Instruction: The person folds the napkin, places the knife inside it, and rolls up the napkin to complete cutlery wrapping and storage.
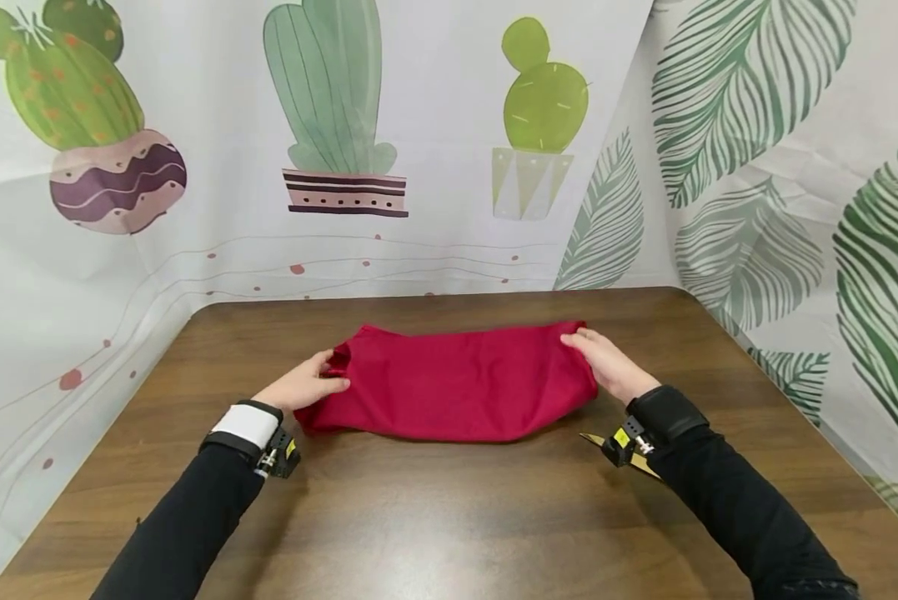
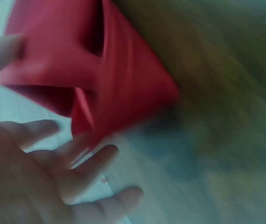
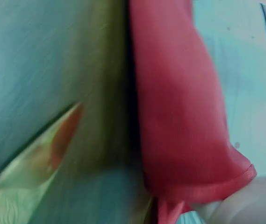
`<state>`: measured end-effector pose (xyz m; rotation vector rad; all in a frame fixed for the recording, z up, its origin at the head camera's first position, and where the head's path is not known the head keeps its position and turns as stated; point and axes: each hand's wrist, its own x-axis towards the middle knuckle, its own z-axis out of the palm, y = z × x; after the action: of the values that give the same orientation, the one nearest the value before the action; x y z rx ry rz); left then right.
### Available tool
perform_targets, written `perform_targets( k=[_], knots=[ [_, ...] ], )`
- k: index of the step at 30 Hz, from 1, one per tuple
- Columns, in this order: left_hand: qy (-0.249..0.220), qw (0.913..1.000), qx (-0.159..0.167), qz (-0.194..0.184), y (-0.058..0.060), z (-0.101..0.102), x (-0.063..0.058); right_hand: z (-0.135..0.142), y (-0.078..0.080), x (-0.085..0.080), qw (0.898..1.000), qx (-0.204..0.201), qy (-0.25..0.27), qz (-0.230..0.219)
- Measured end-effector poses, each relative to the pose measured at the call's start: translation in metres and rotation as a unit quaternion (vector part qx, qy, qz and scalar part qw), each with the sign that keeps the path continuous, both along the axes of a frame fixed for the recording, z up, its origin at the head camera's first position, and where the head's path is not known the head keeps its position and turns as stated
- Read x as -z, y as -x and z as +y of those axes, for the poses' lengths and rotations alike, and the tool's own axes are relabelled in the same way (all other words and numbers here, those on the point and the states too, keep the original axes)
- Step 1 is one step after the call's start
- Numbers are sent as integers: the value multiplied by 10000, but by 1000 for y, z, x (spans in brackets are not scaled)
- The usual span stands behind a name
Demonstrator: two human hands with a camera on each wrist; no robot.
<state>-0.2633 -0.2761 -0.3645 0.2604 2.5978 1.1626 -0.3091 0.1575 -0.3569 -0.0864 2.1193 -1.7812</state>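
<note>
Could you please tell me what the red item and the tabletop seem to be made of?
The red item looks like smooth, fairly matte fabric: it folds softly and has a seemingly hemmed edge, though the fibre can't be told. The tabletop looks like satin-finished wood or wood-effect laminate: brown grain shows, with a soft patch of reflected light.

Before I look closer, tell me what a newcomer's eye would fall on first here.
Most likely the wide crimson fabric piece at the centre, spanning from the person's bare left hand to the bare right hand above the brown wood-grain table. Next would probably come the large green potted cacti printed on the white backdrop behind, with big green striped leaves at the picture's right.
</note>
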Motion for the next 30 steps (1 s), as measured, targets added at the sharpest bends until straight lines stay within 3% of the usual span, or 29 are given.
perform_targets(
  k=[3, 5, 8, 10, 13, 16, 18, 19, 21, 25, 27, 28, 30],
  knots=[
    [1300, 9905, 331, 292, -8, -1, 2, 9, -4, 7, 9929, -450, -1095, -89],
    [1779, 9829, 425, 229, -13, -1, 2, 18, -6, 12, 9842, -876, -1536, -94],
    [2110, 9761, 477, 190, -18, -3, 0, 31, -7, 17, 9685, -1639, -1860, 218],
    [2084, 9766, 508, 173, -19, -5, -1, 37, -7, 21, 9554, -2242, -1832, 582],
    [1833, 9816, 525, 110, -19, -6, 0, 40, -8, 25, 9240, -2806, -2108, 1519],
    [1255, 9912, 389, -181, -19, -5, 1, 38, -8, 28, 8874, -2941, -2484, 2535],
    [700, 9962, 243, -453, -20, -6, -1, 36, -7, 29, 8715, -2816, -2667, 3002],
    [360, 9974, 193, -590, -20, -6, -2, 36, -6, 28, 8719, -2711, -2654, 3097],
    [-372, 9955, 100, -868, -21, -10, -8, 35, -5, 25, 8879, -2437, -2366, 3102],
    [-1403, 9862, -316, -825, -22, -24, -25, 37, -7, 7, 9514, -1522, -1130, 2427],
    [-1695, 9819, -602, -585, -23, -31, -34, 37, -9, -3, 9727, -1092, -342, 2020],
    [-1818, 9793, -770, -447, -24, -35, -37, 38, -10, -7, 9799, -891, 91, 1782],
    [-1966, 9755, -963, -202, -27, -40, -44, 39, -11, -14, 9830, -570, 879, 1507]
  ],
)
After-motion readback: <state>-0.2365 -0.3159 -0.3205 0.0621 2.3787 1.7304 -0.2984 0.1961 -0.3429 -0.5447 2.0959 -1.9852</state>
